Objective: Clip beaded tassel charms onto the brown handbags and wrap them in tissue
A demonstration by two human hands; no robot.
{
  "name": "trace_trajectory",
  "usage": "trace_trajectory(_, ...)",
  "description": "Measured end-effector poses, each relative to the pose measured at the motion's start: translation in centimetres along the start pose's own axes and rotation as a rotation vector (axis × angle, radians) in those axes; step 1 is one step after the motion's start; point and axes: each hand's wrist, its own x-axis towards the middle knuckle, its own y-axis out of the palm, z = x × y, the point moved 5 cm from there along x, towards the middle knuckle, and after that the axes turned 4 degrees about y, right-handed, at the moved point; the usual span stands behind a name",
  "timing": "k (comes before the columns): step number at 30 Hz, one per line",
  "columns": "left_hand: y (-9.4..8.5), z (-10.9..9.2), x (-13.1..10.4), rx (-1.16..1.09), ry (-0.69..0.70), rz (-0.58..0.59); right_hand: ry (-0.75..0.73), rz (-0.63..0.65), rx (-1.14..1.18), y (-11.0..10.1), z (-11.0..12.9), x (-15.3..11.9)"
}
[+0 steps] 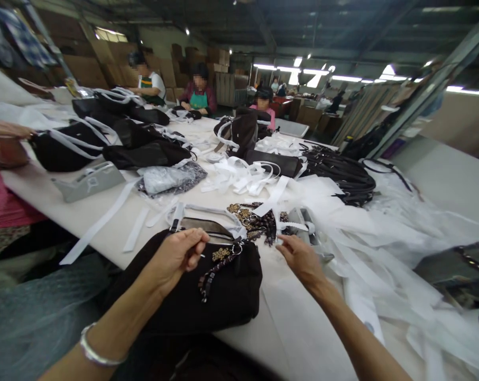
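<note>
A black handbag lies at the table's near edge, its handle wrapped in white material. From a metal ring on it hangs a bag charm with a leopard-patterned flower and a dark beaded strand. Over the bag's top, my left hand is closed with its fingertips pinched; a tiny white bit shows beside them. To the right of the bag, my right hand has thumb and forefinger brought together near a tape dispenser. What either pinch holds is too small to make out. More charms are heaped behind the bag.
White paper strips and wrapping sheets cover much of the right side. Black bags and a stack of black straps stand farther back. At left, a co-worker's hand touches a bag; several people sit opposite.
</note>
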Motion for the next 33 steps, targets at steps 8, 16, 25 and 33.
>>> trace_trajectory(8, 6.4, 5.6, -0.5, 0.072, -0.098, 0.279, 0.16, 0.107, 0.927, -1.2, 11.3, -4.0)
trace_trajectory(16, 6.7, 7.2, -2.8, 0.239, -0.168, 0.505, 0.341, 0.124, 1.419, -1.3, 12.8, -4.0)
trace_trajectory(25, 1.6, 4.2, 2.6, 1.117, 0.458, 0.189, 0.132, 0.207, 0.379, -0.2, 10.9, -2.9)
trace_trajectory(33, 2.9, 7.5, 4.9, 1.335, 0.439, 0.293, 0.057, 0.313, -0.143, 4.5, 10.1, -2.6)
